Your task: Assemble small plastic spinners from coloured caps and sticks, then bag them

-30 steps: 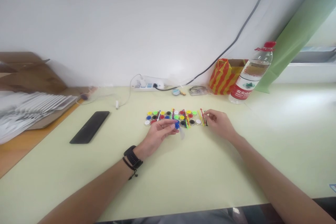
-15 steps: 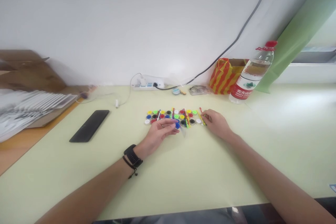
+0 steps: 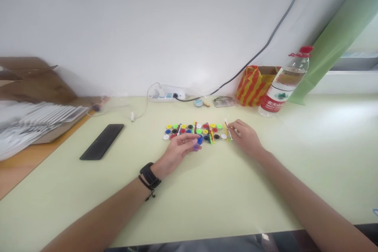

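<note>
Colored discs [image 3: 205, 131] sit in rows on a pale green table [image 3: 189, 197], with slim plastic sticks [image 3: 210, 134] lying between the groups, apparently to keep one cluster apart from the next. At the near edge of the discs, your left hand [image 3: 180, 146] pinches a blue disc [image 3: 199, 140] between thumb and fingers, a hold that likely secures the small piece while leaving your other hand free. At the right end of the discs, the thumb and forefinger of your right hand [image 3: 245, 138] meet a bunch of sticks [image 3: 227, 132], low and bent inward, a pose that probably suits thin pieces lying flat; whether they grasp one, you cannot tell at this size. Your left fingers hide part of the front row, the chief obstruction here. Behind the discs, a power strip [image 3: 168, 93] takes a black cable [image 3: 230, 81]; behind and to their right stand a red-and-yellow striped bag [image 3: 251, 86] and a red-capped water bottle [image 3: 279, 92]. Left of the discs lies a black slab [image 3: 102, 141], with white packets [image 3: 38, 120] and a cardboard box [image 3: 35, 78] farther left, all well apart from both hands.
</note>
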{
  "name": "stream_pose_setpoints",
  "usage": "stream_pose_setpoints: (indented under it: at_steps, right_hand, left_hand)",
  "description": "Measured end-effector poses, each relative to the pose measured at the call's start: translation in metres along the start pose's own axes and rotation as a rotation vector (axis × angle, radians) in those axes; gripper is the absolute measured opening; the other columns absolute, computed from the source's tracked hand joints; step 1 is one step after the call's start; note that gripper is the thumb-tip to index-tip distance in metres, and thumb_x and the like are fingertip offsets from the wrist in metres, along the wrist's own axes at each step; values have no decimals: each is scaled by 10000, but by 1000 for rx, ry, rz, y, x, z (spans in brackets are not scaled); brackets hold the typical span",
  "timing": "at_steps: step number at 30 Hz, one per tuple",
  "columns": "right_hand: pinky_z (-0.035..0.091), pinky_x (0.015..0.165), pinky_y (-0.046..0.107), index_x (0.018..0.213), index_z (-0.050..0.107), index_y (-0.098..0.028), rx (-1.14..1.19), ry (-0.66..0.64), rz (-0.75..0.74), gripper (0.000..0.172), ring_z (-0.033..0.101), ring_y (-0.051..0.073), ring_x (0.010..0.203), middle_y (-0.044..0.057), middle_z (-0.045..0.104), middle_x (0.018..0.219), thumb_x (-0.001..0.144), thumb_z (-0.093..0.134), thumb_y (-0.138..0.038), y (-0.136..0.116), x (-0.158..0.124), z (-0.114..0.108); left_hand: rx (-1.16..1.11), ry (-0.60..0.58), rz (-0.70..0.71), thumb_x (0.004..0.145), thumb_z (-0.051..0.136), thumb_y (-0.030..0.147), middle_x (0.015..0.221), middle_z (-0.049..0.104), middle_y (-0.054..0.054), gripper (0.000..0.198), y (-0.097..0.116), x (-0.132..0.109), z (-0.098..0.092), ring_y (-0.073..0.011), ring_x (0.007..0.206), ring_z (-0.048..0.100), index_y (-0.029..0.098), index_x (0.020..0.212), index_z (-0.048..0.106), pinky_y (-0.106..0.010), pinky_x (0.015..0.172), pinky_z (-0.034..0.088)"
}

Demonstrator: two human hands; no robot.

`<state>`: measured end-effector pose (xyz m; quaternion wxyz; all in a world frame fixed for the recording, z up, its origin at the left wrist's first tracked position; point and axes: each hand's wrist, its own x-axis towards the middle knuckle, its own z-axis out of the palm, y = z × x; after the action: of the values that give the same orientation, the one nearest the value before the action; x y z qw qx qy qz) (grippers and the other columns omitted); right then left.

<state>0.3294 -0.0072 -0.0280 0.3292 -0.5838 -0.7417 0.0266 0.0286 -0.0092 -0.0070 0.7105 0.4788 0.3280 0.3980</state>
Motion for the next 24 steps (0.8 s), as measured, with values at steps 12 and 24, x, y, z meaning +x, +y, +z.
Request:
stream_pose_setpoints:
  at_steps: [12, 24]
  right_hand:
    - [522, 692, 322, 1048, 568, -220, 392, 117, 133, 181, 656, 206, 783, 47, 668, 884, 916, 555, -342, -20, 0, -7]
    - [450, 641, 313, 1116, 649, -224, 522, -104, -105, 199, 486, 168, 659, 40, 652, 835, 977, 540, -316, -90, -24, -17]
  left_hand:
    - [1, -14, -1, 836, 811, 301, 1058, 767, -98, 309, -1, 0, -1, -212, 956, 734, 168, 1113, 773, -366, 977, 544]
    - [-34, -105, -25, 847, 811, 278, 1087, 765, -100, 265, 2, -3, 5, -205, 976, 720, 167, 1087, 788, -374, 991, 539]
